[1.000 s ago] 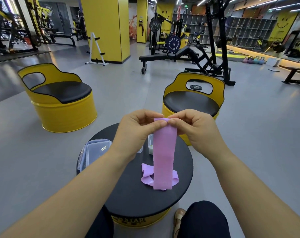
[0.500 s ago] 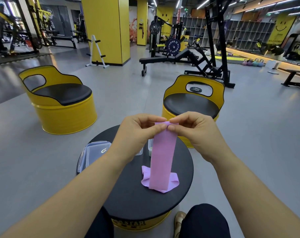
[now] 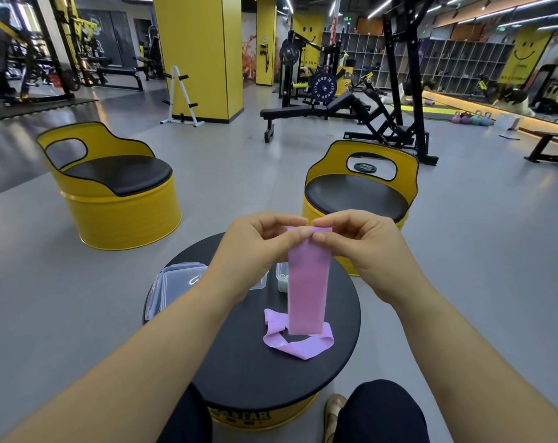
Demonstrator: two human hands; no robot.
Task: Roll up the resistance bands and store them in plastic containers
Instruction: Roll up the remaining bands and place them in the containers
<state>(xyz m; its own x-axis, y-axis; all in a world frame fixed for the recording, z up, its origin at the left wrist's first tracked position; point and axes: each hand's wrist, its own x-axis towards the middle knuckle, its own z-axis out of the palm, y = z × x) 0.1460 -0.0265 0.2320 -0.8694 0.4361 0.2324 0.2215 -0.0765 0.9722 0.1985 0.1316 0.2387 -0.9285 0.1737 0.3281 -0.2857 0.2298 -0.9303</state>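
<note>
Gym, drum table (image 3: 239,372) | I see left hand (image 3: 255,251), right hand (image 3: 360,247) pinching pink band (image 3: 308,292) top; roll seemingly unstarted | risk: loose first turn unravels.

Pink band (image 3: 308,292) hanging (top pinched)

The left hand (image 3: 255,247) is covering a clear container (image 3: 261,282) while the pink band (image 3: 308,282) is half-hiding a second container (image 3: 281,277).
</note>
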